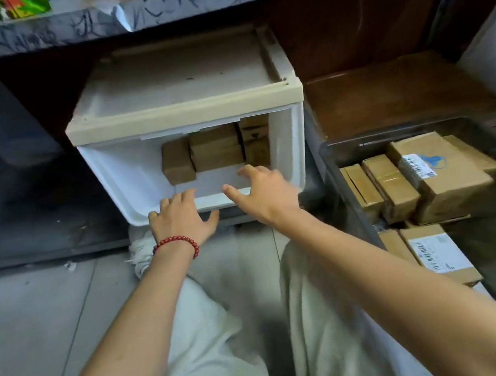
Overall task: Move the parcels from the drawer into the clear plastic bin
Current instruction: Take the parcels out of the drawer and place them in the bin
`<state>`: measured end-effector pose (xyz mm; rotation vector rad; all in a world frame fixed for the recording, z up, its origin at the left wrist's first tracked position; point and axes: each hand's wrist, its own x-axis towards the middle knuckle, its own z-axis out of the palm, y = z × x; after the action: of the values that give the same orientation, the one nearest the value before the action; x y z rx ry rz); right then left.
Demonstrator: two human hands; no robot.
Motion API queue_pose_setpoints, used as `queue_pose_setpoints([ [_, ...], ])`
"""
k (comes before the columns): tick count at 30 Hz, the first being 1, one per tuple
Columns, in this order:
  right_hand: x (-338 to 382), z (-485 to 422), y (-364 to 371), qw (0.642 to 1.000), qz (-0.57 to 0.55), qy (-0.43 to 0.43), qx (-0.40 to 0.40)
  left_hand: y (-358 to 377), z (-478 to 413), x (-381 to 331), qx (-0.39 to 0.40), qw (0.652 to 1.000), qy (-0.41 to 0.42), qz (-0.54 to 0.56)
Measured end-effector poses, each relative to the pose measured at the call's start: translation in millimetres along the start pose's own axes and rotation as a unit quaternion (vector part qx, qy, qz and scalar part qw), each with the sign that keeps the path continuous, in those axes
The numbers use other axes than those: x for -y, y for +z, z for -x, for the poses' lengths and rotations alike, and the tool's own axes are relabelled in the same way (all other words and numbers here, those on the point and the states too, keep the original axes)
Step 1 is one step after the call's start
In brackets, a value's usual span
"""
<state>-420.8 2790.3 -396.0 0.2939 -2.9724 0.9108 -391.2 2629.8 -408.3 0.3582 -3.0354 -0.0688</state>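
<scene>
By the person's right knee, the clear plastic bin (394,133) already holds several cardboard boxes (443,176). The left hand (180,218), red bead bracelet (174,243) at the wrist, rests spread on the front lip of the drawer (129,187). The right hand (260,192) reaches over that lip, its grip wide open and empty. The parcels (216,149) sit packed against the drawer's back wall. I'd steady the drawer with the left hand, take the leftmost parcel (177,163) first, and lift it clear of the lip before swinging right.
</scene>
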Motion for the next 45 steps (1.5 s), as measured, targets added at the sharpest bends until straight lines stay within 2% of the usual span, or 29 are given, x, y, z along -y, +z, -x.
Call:
queue_pose_setpoints([
  [3, 4.5, -20.6, 20.0, 1.000, 0.020, 0.008, 0.022, 7.2, -18.3, 7.7, -0.015, 1.000, 0.000, 0.017],
  [10, -15.4, -76.4, 66.9, 0.997, 0.038, 0.035, 0.059, 45.6, -69.0, 33.8, 0.023, 1.000, -0.019, 0.003],
  [16, -38.8, -132.9, 98.8, 0.992, 0.084, 0.024, 0.091, 81.5, -134.5, 43.1, 0.032, 0.999, -0.010, 0.011],
  [20, -48.5, -165.5, 124.4, 0.987, 0.121, 0.022, 0.104, 112.2, -181.2, 45.6, 0.068, 0.996, -0.054, 0.019],
  [24, -50.3, -202.2, 151.0, 0.989, 0.100, 0.022, 0.106, 141.4, -225.6, 46.3, 0.073, 0.994, -0.083, 0.012],
  [28, -42.5, -231.9, 179.9, 0.987, 0.090, 0.014, 0.136, 166.2, -251.4, 50.1, 0.069, 0.995, -0.071, 0.007],
  [33, -42.7, -255.6, 202.8, 0.993, 0.029, 0.009, 0.116, 176.4, -280.1, 49.2, 0.035, 0.997, -0.068, 0.033],
  [37, -60.1, -263.0, 209.4, 0.994, 0.018, 0.028, 0.108, 184.8, -302.5, 44.1, 0.080, 0.991, -0.095, 0.042],
  [45, -82.3, -275.9, 204.0, 0.996, -0.009, 0.048, 0.079, 205.7, -311.2, 33.6, -0.019, 0.989, -0.145, 0.027],
])
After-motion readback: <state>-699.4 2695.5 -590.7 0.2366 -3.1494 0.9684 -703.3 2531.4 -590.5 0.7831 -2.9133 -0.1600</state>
